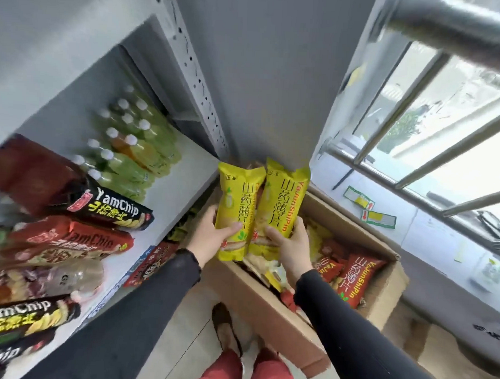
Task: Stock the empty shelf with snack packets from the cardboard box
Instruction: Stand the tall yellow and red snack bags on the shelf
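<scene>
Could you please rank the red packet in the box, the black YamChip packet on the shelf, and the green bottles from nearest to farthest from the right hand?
From the right hand:
1. Red packet, just to its right, inside the cardboard box.
2. Black YamChip packet, to the left, on the shelf.
3. Green bottles, farther left and deeper on the shelf.

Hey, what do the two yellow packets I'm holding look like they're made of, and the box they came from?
The yellow packets look like glossy printed plastic film, possibly foil-lined: they show sheen and crimped, serrated top edges. The left hand and the right hand each grip one. The box looks like matte brown corrugated cardboard, judging by its dull tan surface and folded flaps.
</scene>
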Tool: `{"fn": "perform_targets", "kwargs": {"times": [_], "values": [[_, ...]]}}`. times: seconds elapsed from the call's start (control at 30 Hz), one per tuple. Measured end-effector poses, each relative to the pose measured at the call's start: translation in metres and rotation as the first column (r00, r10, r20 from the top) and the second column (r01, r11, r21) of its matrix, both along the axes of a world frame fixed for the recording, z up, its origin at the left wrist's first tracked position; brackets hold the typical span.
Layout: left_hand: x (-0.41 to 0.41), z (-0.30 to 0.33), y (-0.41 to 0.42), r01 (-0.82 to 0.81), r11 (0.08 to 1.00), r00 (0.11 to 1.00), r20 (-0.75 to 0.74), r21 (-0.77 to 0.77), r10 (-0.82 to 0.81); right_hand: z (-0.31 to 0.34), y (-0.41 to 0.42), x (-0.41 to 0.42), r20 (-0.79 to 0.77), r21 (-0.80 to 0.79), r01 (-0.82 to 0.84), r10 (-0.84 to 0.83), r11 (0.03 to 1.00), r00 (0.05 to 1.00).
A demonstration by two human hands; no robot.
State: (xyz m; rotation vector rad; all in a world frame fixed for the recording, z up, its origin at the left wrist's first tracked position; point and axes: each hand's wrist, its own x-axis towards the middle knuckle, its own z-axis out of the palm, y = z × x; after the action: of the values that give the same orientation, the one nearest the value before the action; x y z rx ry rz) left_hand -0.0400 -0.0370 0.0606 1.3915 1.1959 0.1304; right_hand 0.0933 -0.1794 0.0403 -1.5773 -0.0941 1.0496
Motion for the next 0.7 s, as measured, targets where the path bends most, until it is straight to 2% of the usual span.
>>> {"fn": "perform_targets", "kwargs": {"times": [0.13,0.3,0.5,0.7], "values": [[-0.054,0.108,0.029,-0.177,0.964,0.979,0.139,0.198,0.152,0.107,0.059,-0.015,0.208,0.205,-0.212,0.169,0.956,0.963],[-0.136,0.231,0.042,-0.437,0.834,0.875,0.373,0.337,0.308,0.227,0.125,-0.069,0.367,0.428,-0.486,0.345,0.762,0.864],[-0.279,0.319,0.055,-0.612,0.653,0.778,0.489,0.447,0.394,0.317,0.198,-0.192,0.55,0.5,-0.708,0.448,0.499,0.705],[-0.453,0.354,0.08,-0.721,0.485,0.693,0.53,0.495,0.49,0.353,0.266,-0.359,0.641,0.471,-0.803,0.484,0.365,0.596]]}}
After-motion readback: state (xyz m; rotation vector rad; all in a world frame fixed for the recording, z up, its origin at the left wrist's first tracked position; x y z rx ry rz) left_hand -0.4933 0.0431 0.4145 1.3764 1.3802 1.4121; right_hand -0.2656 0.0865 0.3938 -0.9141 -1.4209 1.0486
